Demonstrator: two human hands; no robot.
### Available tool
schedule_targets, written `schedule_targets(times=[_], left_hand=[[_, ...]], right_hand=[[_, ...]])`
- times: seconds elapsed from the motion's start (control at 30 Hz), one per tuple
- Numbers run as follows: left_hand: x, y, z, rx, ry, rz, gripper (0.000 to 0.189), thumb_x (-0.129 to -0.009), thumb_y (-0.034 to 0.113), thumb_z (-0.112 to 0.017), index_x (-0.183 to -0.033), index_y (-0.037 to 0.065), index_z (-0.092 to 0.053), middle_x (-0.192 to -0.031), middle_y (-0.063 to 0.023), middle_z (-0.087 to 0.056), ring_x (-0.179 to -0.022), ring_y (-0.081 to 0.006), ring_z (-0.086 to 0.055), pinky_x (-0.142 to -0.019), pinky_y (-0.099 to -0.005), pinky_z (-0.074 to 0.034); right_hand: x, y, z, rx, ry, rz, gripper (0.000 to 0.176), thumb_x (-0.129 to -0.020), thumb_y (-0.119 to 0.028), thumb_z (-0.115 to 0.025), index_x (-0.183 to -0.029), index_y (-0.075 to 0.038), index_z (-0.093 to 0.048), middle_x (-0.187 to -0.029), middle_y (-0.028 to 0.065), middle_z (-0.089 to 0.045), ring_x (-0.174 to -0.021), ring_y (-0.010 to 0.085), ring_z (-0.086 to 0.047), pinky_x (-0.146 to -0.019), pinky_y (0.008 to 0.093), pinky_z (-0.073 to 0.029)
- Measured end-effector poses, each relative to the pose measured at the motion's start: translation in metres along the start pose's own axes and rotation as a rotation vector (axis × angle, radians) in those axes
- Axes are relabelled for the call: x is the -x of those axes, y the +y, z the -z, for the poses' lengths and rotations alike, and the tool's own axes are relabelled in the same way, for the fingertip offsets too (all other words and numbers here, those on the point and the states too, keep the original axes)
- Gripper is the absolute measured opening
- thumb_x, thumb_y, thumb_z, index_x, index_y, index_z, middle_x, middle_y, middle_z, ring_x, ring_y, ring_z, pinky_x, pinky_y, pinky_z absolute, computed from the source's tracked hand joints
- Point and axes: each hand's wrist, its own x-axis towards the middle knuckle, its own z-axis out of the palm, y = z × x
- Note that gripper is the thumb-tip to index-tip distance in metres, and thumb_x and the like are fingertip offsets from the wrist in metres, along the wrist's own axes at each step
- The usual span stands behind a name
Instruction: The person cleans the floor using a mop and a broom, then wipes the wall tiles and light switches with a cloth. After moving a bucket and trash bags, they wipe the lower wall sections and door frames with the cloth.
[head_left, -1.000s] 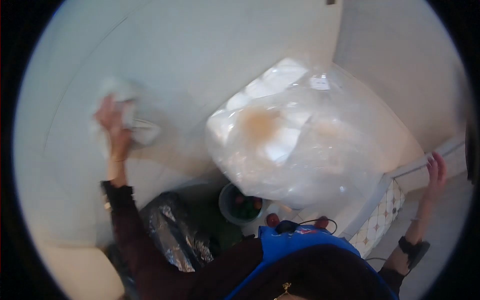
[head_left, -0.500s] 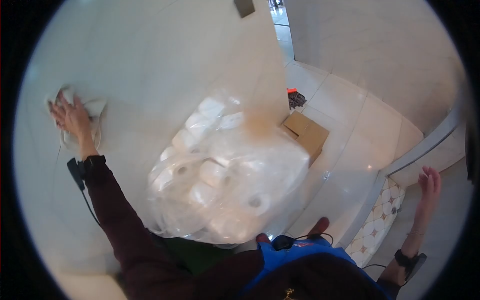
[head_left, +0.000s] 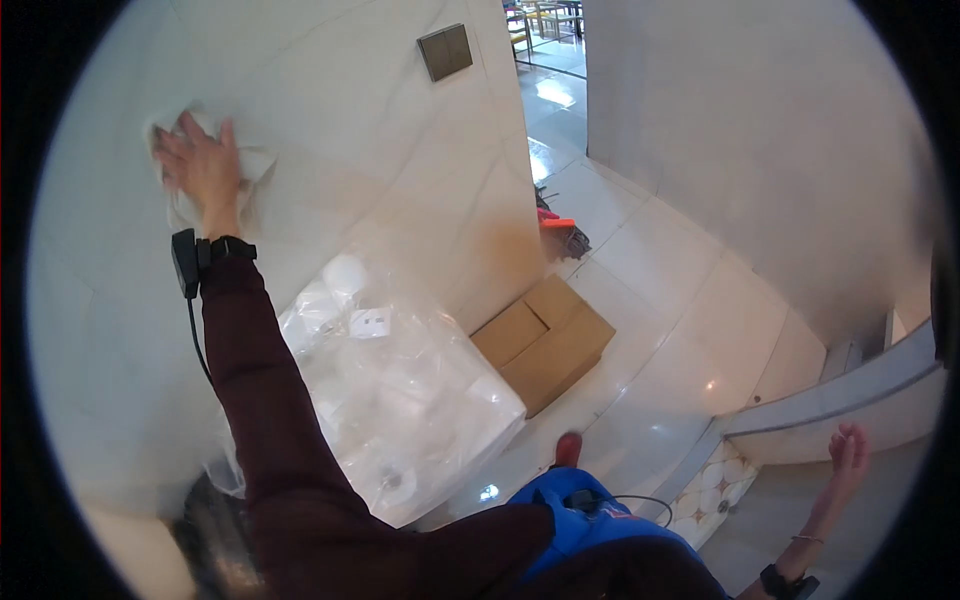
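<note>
My left hand [head_left: 205, 170] presses a whitish cloth [head_left: 258, 168] flat against the pale marbled wall [head_left: 360, 110], fingers spread over it. Parts of the cloth stick out around the palm and wrist. Away to the right, my right hand [head_left: 848, 455] hangs in the air with its fingers curled in and nothing visible in them. Below my left arm stands a large clear plastic bag [head_left: 440, 390] full of white rolls [head_left: 345, 275].
A cardboard box [head_left: 545, 340] sits on the tiled floor [head_left: 660, 330] beside the bag. A square switch plate [head_left: 445, 52] is on the wall. Dark and orange items [head_left: 565, 238] lie at the wall's corner. A curved ledge [head_left: 840, 390] runs at right.
My view has shifted toward the opening. The left hand and cloth are higher and further right in view. My right hand is lower, its fingers more curled.
</note>
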Motion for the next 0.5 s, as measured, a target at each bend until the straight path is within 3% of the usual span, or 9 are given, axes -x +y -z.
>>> schedule_targets(times=[0.07, 0.13, 0.2, 0.27, 0.33, 0.4, 0.47, 0.5], left_hand=[[0.003, 0.028, -0.008, 0.037, -0.005, 0.033, 0.068, -0.083, 0.053, -0.043, -0.137, 0.016, -0.024, -0.142, -0.0215, -0.015, -0.130, -0.0440, -0.009, -0.097, -0.0634, -0.015], [0.004, 0.073, -0.011, 0.080, 0.045, -0.080, 0.065, -0.083, 0.052, -0.045, -0.135, 0.015, -0.030, -0.142, -0.0202, -0.019, -0.131, -0.0416, -0.012, -0.097, -0.0623, -0.014], [0.020, 0.117, -0.024, -0.002, 0.003, -0.077, 0.062, -0.082, 0.049, -0.047, -0.132, 0.015, -0.034, -0.141, -0.0178, -0.022, -0.131, -0.0376, -0.016, -0.097, -0.0615, -0.016], [0.057, 0.164, -0.040, 0.147, -0.014, -0.153, 0.059, -0.081, 0.043, -0.050, -0.131, 0.015, -0.036, -0.141, -0.0142, -0.024, -0.131, -0.0338, -0.019, -0.094, -0.0619, -0.020], [0.119, 0.211, -0.057, 0.129, -0.253, -0.379, 0.057, -0.081, 0.034, -0.050, -0.131, 0.011, -0.036, -0.142, -0.0128, -0.025, -0.131, -0.0299, -0.022, -0.094, -0.0597, -0.024], [0.205, 0.242, -0.093, 0.440, -0.583, -0.766, 0.047, -0.084, 0.018, -0.044, -0.130, 0.007, -0.037, -0.141, -0.0112, -0.027, -0.129, -0.0266, -0.027, -0.100, -0.0517, -0.024], [0.265, 0.243, -0.124, 1.338, -1.104, -0.673, 0.041, -0.085, 0.013, -0.042, -0.126, 0.008, -0.042, -0.139, -0.0109, -0.031, -0.128, -0.0283, -0.028, -0.103, -0.0501, -0.021], [0.258, 0.241, -0.116, 1.328, -1.104, -0.670, 0.041, -0.085, 0.013, -0.042, -0.126, 0.008, -0.042, -0.139, -0.0109, -0.031, -0.128, -0.0283, -0.028, -0.103, -0.0501, -0.021]], right_hand=[[-0.027, -0.010, -0.021, 0.059, -0.042, 0.062, 0.030, -0.092, -0.020, -0.046, -0.116, -0.003, -0.049, -0.108, 0.0073, -0.056, -0.096, 0.0127, -0.054, -0.085, 0.0250, -0.044], [-0.061, -0.015, -0.044, 0.053, -0.076, 0.100, 0.028, -0.092, -0.020, -0.047, -0.115, -0.004, -0.050, -0.107, 0.0064, -0.056, -0.094, 0.0121, -0.054, -0.084, 0.0243, -0.044], [-0.089, -0.022, -0.079, 0.058, -0.119, 0.136, 0.027, -0.092, -0.020, -0.047, -0.114, -0.004, -0.051, -0.105, 0.0054, -0.056, -0.092, 0.0116, -0.054, -0.082, 0.0236, -0.044], [-0.114, -0.027, -0.124, 0.050, -0.147, 0.153, 0.022, -0.092, -0.017, -0.046, -0.110, -0.005, -0.052, -0.099, 0.0047, -0.058, -0.083, 0.0092, -0.054, -0.075, 0.0219, -0.045], [-0.139, -0.035, -0.164, 0.041, -0.203, 0.157, 0.022, -0.092, -0.017, -0.047, -0.110, -0.004, -0.052, -0.098, 0.0052, -0.058, -0.082, 0.0096, -0.055, -0.076, 0.0227, -0.045], [-0.161, -0.049, -0.205, -0.076, -0.320, 0.126, 0.022, -0.092, -0.016, -0.047, -0.109, -0.003, -0.052, -0.096, 0.0061, -0.059, -0.080, 0.0101, -0.056, -0.076, 0.0233, -0.045], [-0.175, -0.055, -0.235, -0.083, -0.352, 0.127, 0.022, -0.091, -0.015, -0.048, -0.109, -0.003, -0.052, -0.095, 0.0069, -0.059, -0.079, 0.0109, -0.056, -0.076, 0.0242, -0.045], [-0.184, -0.056, -0.244, -0.097, -0.416, 0.130, 0.023, -0.091, -0.016, -0.048, -0.109, -0.003, -0.052, -0.095, 0.0071, -0.059, -0.079, 0.0112, -0.056, -0.076, 0.0246, -0.045]])
